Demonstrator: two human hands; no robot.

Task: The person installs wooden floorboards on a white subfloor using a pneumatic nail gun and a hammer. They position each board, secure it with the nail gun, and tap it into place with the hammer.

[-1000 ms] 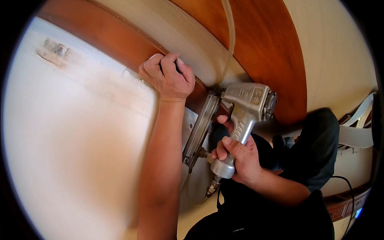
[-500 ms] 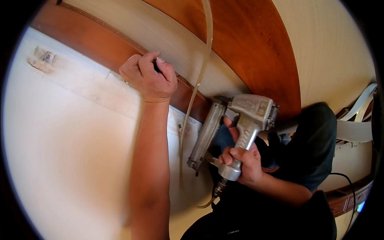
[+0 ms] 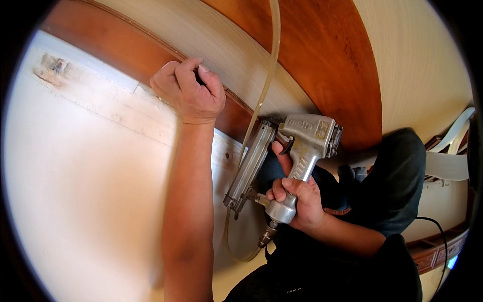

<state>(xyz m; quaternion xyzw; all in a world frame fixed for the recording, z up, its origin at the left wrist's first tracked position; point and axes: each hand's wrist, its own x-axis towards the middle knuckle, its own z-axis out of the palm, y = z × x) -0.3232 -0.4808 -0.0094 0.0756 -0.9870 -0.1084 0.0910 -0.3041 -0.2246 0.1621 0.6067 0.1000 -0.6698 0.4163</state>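
Note:
My right hand is wrapped round the grip of a silver pneumatic nail gun, its index finger beside the trigger. The gun's long magazine slants down to the left, and its nose is close to the right end of a reddish-brown wooden skirting board. Higher up and to the left, my left hand is closed with bent fingers against the same board. Part of the board is hidden behind this hand. A clear air hose runs down past the magazine and loops to the fitting under the gun's grip.
A pale wood-grain panel lies beyond the board, next to a curved brown wooden panel. White floor spreads at left, with a chipped patch. My bent knee is at right, near curved pale pieces and a black cable.
The nail gun and my right hand have shifted left and slightly up, bringing the gun's nose nearer the board and the hose. My left hand stays in nearly the same spot.

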